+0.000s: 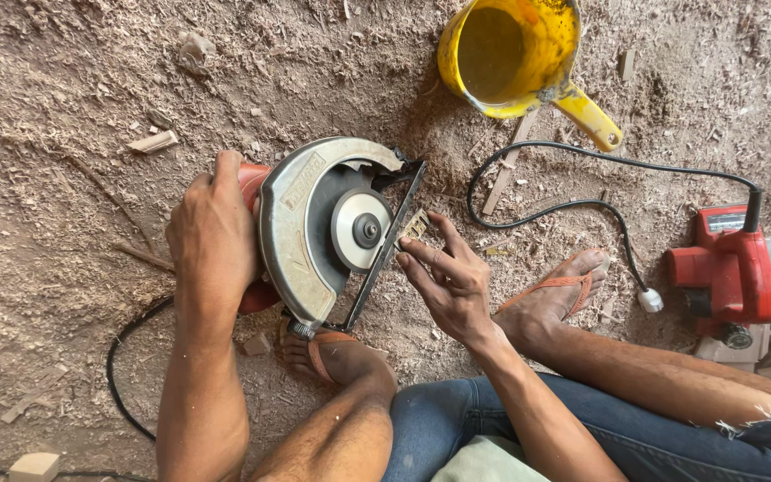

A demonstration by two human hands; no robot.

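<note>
My left hand grips the red body of a circular saw lying on its side, its grey metal guard and round blade hub facing up. My right hand has its fingers apart beside the saw's black base frame, fingertips touching a small flat wooden piece by the frame's edge. The saw rests against my left foot in an orange sandal. A black cord runs from the saw toward the lower left.
Sawdust and wood chips cover the ground. A yellow plastic jug lies at the top. A second red power tool with a black cable and white plug sits at right. Wood offcuts lie at the right edge and bottom left.
</note>
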